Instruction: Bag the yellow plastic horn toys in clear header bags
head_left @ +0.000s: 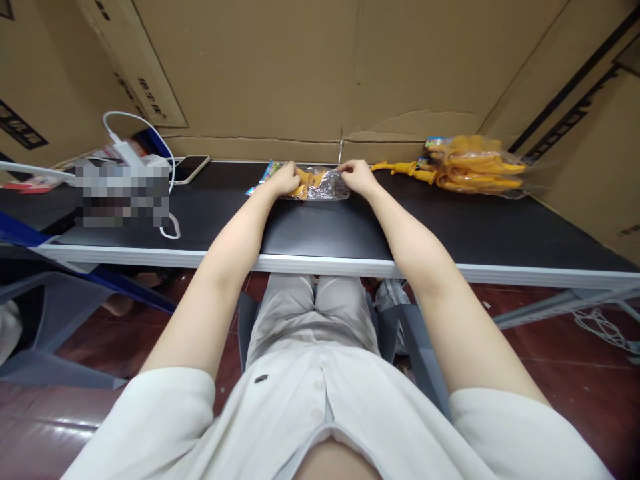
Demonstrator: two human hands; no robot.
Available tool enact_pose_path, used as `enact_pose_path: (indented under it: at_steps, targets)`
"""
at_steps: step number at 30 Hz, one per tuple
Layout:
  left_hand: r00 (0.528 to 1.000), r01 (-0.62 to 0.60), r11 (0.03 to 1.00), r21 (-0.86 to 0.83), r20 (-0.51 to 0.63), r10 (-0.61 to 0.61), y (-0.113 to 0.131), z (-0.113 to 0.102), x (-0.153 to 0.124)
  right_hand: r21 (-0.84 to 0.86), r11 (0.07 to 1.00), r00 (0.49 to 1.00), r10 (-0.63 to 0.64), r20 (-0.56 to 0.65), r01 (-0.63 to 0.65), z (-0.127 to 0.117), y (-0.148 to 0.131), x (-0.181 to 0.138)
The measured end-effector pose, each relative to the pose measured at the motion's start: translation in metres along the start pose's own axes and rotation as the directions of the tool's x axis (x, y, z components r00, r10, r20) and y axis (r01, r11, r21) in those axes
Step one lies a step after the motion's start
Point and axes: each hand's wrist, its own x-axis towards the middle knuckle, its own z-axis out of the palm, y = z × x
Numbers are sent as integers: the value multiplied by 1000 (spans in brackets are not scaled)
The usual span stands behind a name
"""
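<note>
A clear plastic bag [327, 185] with yellow plastic pieces [311, 179] inside lies on the black tabletop in front of me. Its colourful header card [265, 175] points left. My left hand [285, 179] grips the bag near the card, fingers closed over it. At the opposite end, my right hand [359, 177] pinches the bag's edge between thumb and fingers. Just right of that hand lies a loose, long yellow plastic piece [403, 169]; its exact kind is unclear.
Several bagged yellow plastic items [475, 165] are piled on the right. A phone [190, 169] lies at the back left, beside a white cable [173, 157] and a blurred-out patch. Cardboard walls [280, 73] enclose the back and sides. A metal edge [325, 265] runs along the table's front.
</note>
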Motion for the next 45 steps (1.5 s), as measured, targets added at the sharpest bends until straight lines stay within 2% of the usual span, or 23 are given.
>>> enact_pose_path:
  at_steps: [3, 8, 15, 19, 22, 27, 31, 36, 39, 45]
  targets:
    - [1000, -19, 997, -72, -12, 18, -6, 3, 2, -83, 992, 987, 83, -139, -95, -20, 20, 2]
    - [1000, -7, 996, -88, -16, 6, -8, 3, 2, -217, 921, 921, 253, -295, -323, -48, 56, -5]
    - [1000, -1, 997, -71, -2, 1, -6, 4, 2, -188, 803, 792, 464, -398, -565, -56, 81, -12]
    - [1000, -18, 997, -73, -4, 18, -8, 5, 3, -124, 757, 741, 570, -354, -642, -55, 83, -11]
    - [1000, -21, 997, -74, -3, 21, -8, 5, 3, -138, 751, 746, 583, -322, -646, -55, 84, -11]
    - [1000, -10, 997, -77, -8, 9, -6, 4, 2, -212, 771, 789, 527, -315, -600, -53, 87, -9]
    - [1000, -13, 997, -76, 6, 14, -4, 2, 0, -268, 731, 769, 525, -365, -627, -51, 93, -5]
    - [1000, -3, 997, -74, 11, 4, -2, 0, -2, -202, 707, 710, 558, -429, -678, -51, 97, -2]
    - [1000, -1, 997, -78, 11, 2, -2, 0, -3, -216, 720, 731, 548, -407, -660, -53, 93, -5]
    - [1000, 4, 993, -120, -11, -6, -4, 3, -1, -360, 695, 775, 484, -407, -623, -54, 77, -9]
